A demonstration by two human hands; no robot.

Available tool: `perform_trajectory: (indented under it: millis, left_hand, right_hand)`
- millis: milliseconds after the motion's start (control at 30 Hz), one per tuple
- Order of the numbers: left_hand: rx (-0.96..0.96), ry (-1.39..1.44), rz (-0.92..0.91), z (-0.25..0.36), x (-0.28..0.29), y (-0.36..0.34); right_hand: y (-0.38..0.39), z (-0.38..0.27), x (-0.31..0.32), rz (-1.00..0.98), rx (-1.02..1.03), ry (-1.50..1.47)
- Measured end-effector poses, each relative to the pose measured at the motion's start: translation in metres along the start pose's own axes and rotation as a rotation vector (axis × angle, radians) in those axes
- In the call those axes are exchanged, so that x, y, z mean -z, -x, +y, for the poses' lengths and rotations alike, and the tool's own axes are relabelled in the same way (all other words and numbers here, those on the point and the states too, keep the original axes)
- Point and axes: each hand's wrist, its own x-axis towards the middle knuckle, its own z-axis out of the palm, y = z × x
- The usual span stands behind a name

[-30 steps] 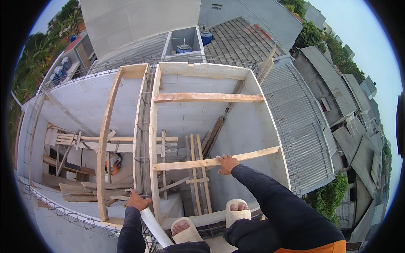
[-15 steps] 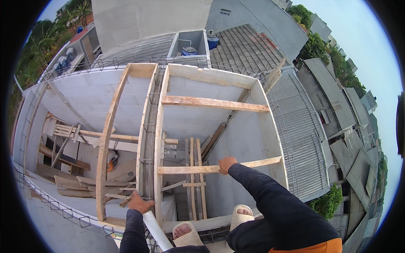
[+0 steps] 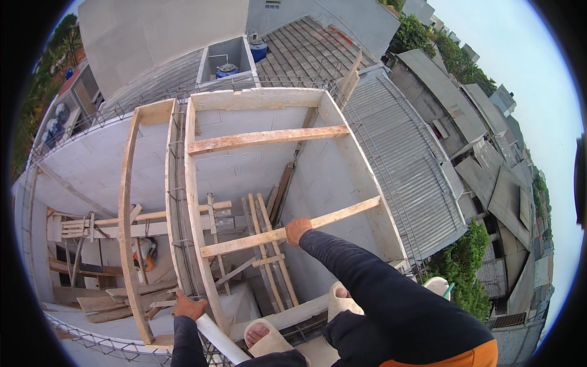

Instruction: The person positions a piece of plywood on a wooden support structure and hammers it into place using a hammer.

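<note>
My right hand (image 3: pixel 298 232) is closed round a pale timber crosspiece (image 3: pixel 350 208) of a rectangular wooden frame (image 3: pixel 257 100) over an open block-walled space. My left hand (image 3: pixel 189 305) is down at the lower left, beside the top of a white pipe (image 3: pixel 219 330) and a narrow rebar-filled formwork channel (image 3: pixel 180 202); its fingers are curled, but what they grip is hard to make out. A second crosspiece (image 3: pixel 267 140) spans the frame farther off. My sandalled feet (image 3: pixel 262 336) are at the frame's near edge, high above the space below.
Below lie loose boards (image 3: pixel 113 304), bamboo-like props (image 3: pixel 266 241) and an orange-and-white object (image 3: pixel 148 257). Around are rebar cages, a corrugated roof (image 3: pixel 400 168), a tiled roof (image 3: pixel 302 46), blue tanks (image 3: pixel 227 70), trees, and a white item with green (image 3: pixel 435 286) behind my right arm.
My view has swung, so the scene sits further left and more tilted. My right hand has shifted slightly along the crosspiece. A white-and-green item now shows past my right arm.
</note>
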Motion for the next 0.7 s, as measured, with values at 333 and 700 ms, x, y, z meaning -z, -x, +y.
perform_trajectory:
  millis: [333, 700]
  left_hand:
    - [-0.032, 0.049, 0.014, -0.008, -0.013, -0.007]
    - [-0.052, 0.065, -0.021, -0.011, -0.036, -0.035]
  right_hand:
    - [0.011, 0.051, -0.027, -0.245, 0.122, -0.014]
    - [0.030, 0.113, -0.039, 0.249, 0.045, -0.093]
